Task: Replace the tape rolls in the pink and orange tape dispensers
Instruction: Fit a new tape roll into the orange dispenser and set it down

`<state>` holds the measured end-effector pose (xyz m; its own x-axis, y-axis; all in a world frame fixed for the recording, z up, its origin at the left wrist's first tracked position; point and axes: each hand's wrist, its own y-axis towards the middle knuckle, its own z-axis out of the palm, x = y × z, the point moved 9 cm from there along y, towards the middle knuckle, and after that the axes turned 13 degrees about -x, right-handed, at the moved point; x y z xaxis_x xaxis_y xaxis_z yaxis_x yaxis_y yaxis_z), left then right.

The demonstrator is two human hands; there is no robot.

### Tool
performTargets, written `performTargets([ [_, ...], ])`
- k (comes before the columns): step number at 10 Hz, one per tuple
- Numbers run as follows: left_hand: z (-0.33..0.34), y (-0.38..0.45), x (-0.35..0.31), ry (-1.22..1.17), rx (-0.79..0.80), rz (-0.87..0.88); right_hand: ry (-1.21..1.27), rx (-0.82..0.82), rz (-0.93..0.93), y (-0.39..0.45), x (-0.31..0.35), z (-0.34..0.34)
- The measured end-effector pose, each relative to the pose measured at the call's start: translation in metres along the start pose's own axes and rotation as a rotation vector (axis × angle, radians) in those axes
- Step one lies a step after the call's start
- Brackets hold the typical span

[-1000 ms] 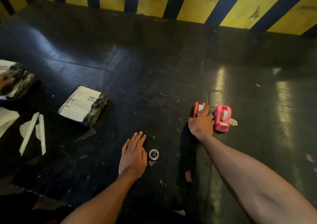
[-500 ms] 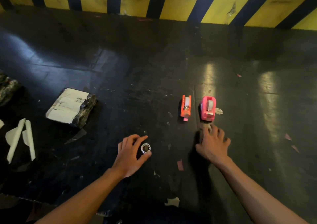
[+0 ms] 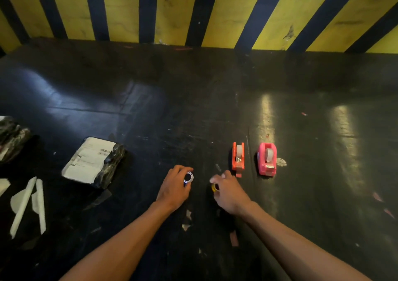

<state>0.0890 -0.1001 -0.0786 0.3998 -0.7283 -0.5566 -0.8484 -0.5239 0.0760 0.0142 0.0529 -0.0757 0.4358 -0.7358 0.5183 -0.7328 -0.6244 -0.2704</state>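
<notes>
Both forearms reach in from the near edge of the dark surface (image 3: 193, 108). The left hand (image 3: 174, 189) has its fingers (image 3: 181, 169) curled around a small tape roll (image 3: 188, 177) with a white patterned face and dark core, gripping it at the rim. The right hand (image 3: 229, 191) closes its fingers on a second roll (image 3: 214, 187), yellow at the visible edge (most of it is hidden behind the hand); whether either roll touches the surface cannot be told.

The orange tape dispenser (image 3: 238, 157) stands upright just beyond the right hand, toward the far edge, with a roll seated in it. The pink tape dispenser (image 3: 266, 159) stands beside it, nearer the right edge, also holding a roll; the two are apart, not touching.

Toward the left edge lies a black-wrapped parcel (image 3: 94, 162) with a white label on top. White paper strips (image 3: 28, 203) lie near the left near corner. A yellow-and-black striped wall (image 3: 176, 20) runs along the far edge. Small scraps are scattered over the surface.
</notes>
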Motion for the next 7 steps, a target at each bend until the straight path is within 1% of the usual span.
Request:
performTargets([
  [1, -0.008, 0.036, 0.003, 0.014, -0.028, -0.077, -0.024, -0.057, -0.042, 0.04, 0.021, -0.006],
  [2, -0.011, 0.061, 0.007, 0.051, -0.018, -0.132, -0.092, -0.109, 0.008, 0.075, 0.019, -0.015],
  [3, -0.005, 0.073, 0.008, 0.204, 0.03, -0.114, -0.129, -0.069, 0.087, 0.091, 0.008, -0.014],
  [4, 0.0, 0.077, 0.009, 0.224, 0.026, -0.13, -0.148, -0.068, 0.078, 0.097, 0.01, -0.011],
  [5, 0.003, 0.072, 0.007, 0.219, 0.02, -0.142, -0.162, -0.071, 0.07, 0.093, 0.012, -0.013],
  [6, 0.004, 0.07, 0.006, 0.194, 0.049, -0.166, -0.093, -0.067, 0.096, 0.085, 0.02, -0.022],
  [7, -0.001, 0.048, 0.0, 0.058, 0.012, -0.267, 0.047, -0.06, 0.151, 0.043, 0.031, -0.041],
])
